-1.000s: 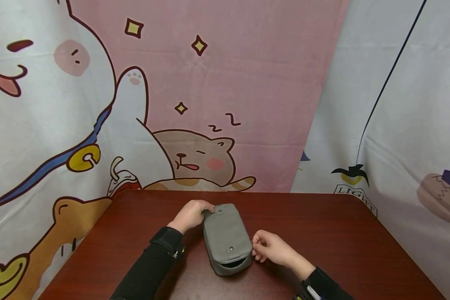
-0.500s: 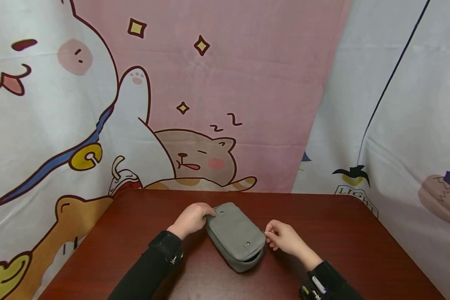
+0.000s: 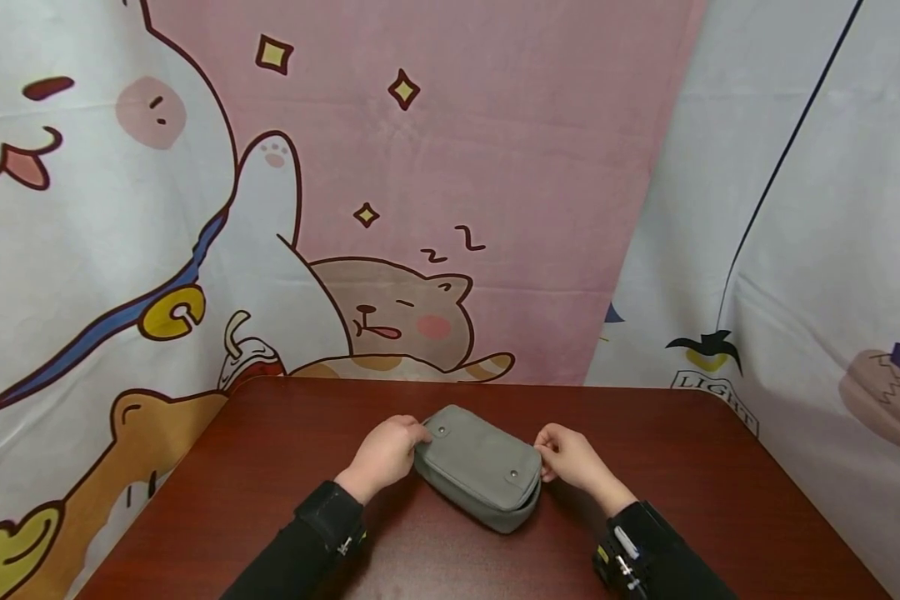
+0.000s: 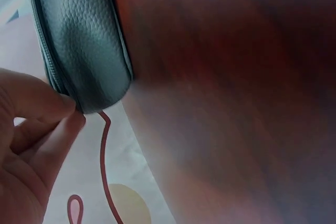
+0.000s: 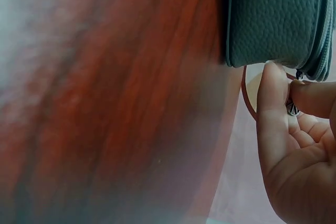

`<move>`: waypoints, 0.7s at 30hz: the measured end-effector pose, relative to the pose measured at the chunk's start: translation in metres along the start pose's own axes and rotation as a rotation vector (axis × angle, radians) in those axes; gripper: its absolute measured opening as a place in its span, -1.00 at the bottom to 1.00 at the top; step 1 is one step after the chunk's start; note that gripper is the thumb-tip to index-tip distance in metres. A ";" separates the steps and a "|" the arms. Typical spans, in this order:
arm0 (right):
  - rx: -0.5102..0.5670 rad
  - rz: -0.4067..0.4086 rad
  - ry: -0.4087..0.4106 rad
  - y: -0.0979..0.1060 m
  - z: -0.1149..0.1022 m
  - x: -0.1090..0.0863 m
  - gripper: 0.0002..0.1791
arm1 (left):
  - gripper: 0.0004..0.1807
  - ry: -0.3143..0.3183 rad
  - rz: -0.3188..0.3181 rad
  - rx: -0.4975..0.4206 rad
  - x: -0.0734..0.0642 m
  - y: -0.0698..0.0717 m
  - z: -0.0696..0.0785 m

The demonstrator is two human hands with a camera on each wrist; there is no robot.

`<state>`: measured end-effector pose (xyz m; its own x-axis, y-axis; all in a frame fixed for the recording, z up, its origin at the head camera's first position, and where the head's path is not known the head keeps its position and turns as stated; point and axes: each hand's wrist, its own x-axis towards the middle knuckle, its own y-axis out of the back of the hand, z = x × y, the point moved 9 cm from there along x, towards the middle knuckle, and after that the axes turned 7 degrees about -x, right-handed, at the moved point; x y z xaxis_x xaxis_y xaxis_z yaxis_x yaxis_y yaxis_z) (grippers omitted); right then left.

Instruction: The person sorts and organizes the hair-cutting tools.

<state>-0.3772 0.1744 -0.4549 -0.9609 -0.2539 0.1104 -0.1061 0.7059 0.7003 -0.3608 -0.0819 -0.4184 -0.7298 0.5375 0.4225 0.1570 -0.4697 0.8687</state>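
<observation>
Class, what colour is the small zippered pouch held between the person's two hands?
Grey-green, with a pebbled leather-like surface: the small zippered pouch shows best in the head view.

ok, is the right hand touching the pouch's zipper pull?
Touching. The right wrist view shows the right hand pinching the metal zipper pull between thumb and finger at the grey pouch edge.

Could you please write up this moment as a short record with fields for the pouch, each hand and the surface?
pouch: grey pouch, lying on the table, two snaps on top, zip still partly open at its right end
left hand: left hand pinches the pouch's left end
right hand: right hand pinches the zip pull at the right end
surface: dark red wooden table
backdrop: cartoon cat curtain
</observation>
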 end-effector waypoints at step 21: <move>-0.043 0.055 -0.042 -0.003 0.008 0.025 -0.91 | -0.74 0.036 0.072 0.027 -0.030 0.012 0.023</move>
<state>-0.4032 0.1712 -0.4595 -0.9750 -0.1870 0.1204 -0.0426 0.6886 0.7239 -0.3217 -0.0874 -0.4151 -0.7391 0.4774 0.4753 0.2274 -0.4873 0.8431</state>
